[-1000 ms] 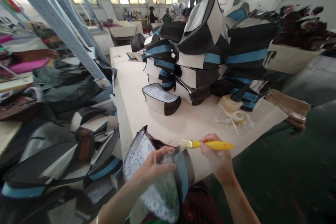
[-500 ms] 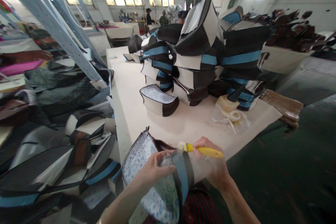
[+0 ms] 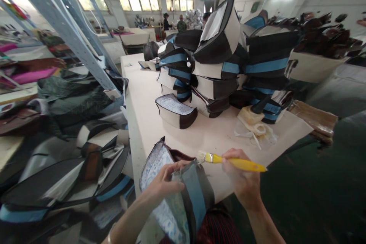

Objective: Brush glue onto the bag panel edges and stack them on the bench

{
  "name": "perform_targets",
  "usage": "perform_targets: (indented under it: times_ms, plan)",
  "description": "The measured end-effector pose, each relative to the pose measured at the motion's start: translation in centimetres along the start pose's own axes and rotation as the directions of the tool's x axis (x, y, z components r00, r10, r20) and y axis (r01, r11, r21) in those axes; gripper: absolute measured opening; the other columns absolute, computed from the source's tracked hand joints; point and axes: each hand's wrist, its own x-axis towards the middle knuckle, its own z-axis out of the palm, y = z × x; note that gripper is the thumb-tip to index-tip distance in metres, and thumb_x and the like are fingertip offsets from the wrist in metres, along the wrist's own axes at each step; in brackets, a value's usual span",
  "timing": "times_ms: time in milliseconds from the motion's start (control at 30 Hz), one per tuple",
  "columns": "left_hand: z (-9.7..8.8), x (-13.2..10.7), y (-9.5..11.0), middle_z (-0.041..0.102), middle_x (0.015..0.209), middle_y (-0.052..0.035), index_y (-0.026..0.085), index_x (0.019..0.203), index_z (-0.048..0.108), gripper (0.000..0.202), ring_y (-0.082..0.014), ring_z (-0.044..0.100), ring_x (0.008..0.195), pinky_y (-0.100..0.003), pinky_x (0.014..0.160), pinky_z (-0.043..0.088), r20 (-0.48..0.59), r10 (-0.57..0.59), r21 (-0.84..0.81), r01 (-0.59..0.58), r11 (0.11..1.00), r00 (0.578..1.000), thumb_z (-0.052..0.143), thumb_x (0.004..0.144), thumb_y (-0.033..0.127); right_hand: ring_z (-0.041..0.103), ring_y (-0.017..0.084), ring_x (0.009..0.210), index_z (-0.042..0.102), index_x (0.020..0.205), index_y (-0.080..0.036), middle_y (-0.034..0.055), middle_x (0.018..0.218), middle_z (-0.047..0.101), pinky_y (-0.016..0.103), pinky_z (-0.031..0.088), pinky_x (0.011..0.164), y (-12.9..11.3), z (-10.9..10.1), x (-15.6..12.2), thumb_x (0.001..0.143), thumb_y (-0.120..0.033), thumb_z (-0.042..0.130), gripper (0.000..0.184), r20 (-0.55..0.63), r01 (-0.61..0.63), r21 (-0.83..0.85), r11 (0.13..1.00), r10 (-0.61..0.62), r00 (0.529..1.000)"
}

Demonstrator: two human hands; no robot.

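My right hand (image 3: 243, 177) is closed around the yellow handle of a paintbrush (image 3: 228, 161). The pale bristles meet the upper edge of a bag piece (image 3: 197, 190) at the table's near edge. This piece has a grey and black outside with a blue stripe, and a lining with a blue-and-white pattern. My left hand (image 3: 168, 181) grips the same piece along its top edge, thumb on the near side and fingers over the far side. The fingertips of my left hand are partly hidden behind the edge.
Stacked black, white and blue bag pieces (image 3: 214, 87) stand across the pale table (image 3: 140, 110). A yellowed container (image 3: 250, 116) with a crumpled plastic bag sits at the right. More pieces (image 3: 68, 171) are heaped at the left, beside a metal frame (image 3: 85, 42). People work far behind.
The brush has swung to the right and its handle lies farther out, with the bristles now at the piece's top edge. My left hand keeps its hold; the whole view has shifted slightly.
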Motion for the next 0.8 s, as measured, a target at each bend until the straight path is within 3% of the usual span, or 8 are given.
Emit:
perform_targets:
  times_ms: [133, 300, 433, 600, 800]
  plan:
    - [-2.7, -0.5, -0.1, 0.069, 0.102, -0.0078, 0.014, 0.075, 0.068, 0.027, -0.0246, 0.060, 0.085, -0.031, 0.072, 0.045, 0.073, 0.145, -0.139, -0.134, 0.981, 0.987, 0.072, 0.049, 0.018, 0.048, 0.012, 0.060, 0.060, 0.085, -0.022, -0.0022, 0.075, 0.054, 0.024, 0.038, 0.054, 0.1, 0.5, 0.7, 0.089, -0.020, 0.061, 0.004, -0.063, -0.074, 0.303, 0.950, 0.097, 0.993]
    - [-4.6, -1.3, -1.8, 0.071, 0.094, -0.0073, 0.016, 0.066, 0.064, 0.026, -0.0266, 0.063, 0.085, -0.035, 0.073, 0.049, 0.019, 0.177, -0.390, -0.156, 0.908, 0.984, 0.064, 0.041, 0.009, 0.046, 0.010, 0.057, 0.060, 0.082, -0.022, -0.0023, 0.075, 0.053, 0.025, 0.036, 0.053, -0.6, 3.0, 0.7, 0.088, -0.021, 0.062, 0.006, 0.124, -0.197, 0.486, 0.851, 0.156, 0.980]
    - [-5.3, -2.1, -3.2, 0.071, 0.090, -0.0066, 0.017, 0.068, 0.064, 0.032, -0.0262, 0.063, 0.083, -0.037, 0.072, 0.050, -0.023, 0.173, -0.485, -0.162, 0.859, 0.985, 0.058, 0.037, 0.009, 0.050, 0.012, 0.064, 0.062, 0.085, -0.023, -0.0023, 0.077, 0.054, 0.026, 0.039, 0.059, -1.2, 4.8, 0.3, 0.089, -0.021, 0.062, 0.004, 0.269, -0.285, 0.428, 0.858, 0.180, 0.946]
    - [-6.1, -2.5, -3.8, 0.070, 0.092, -0.0079, 0.016, 0.070, 0.065, 0.035, -0.0274, 0.064, 0.083, -0.038, 0.071, 0.052, 0.000, 0.187, -0.476, -0.164, 0.864, 0.982, 0.057, 0.037, 0.011, 0.056, 0.014, 0.077, 0.065, 0.097, -0.026, -0.0009, 0.091, 0.057, 0.028, 0.044, 0.070, -1.5, 5.2, 0.0, 0.091, -0.018, 0.060, 0.011, 0.187, -0.079, 0.313, 0.947, 0.020, 0.982]
    - [-6.1, -2.5, -4.0, 0.071, 0.094, -0.0078, 0.016, 0.069, 0.063, 0.034, -0.0239, 0.064, 0.079, -0.034, 0.068, 0.053, -0.002, 0.161, -0.503, -0.140, 0.853, 0.987, 0.055, 0.036, 0.010, 0.053, 0.014, 0.072, 0.061, 0.092, -0.023, -0.0004, 0.084, 0.056, 0.027, 0.043, 0.064, -1.7, 4.9, -0.2, 0.092, -0.017, 0.057, 0.007, 0.248, -0.065, 0.234, 0.970, 0.005, 0.969]
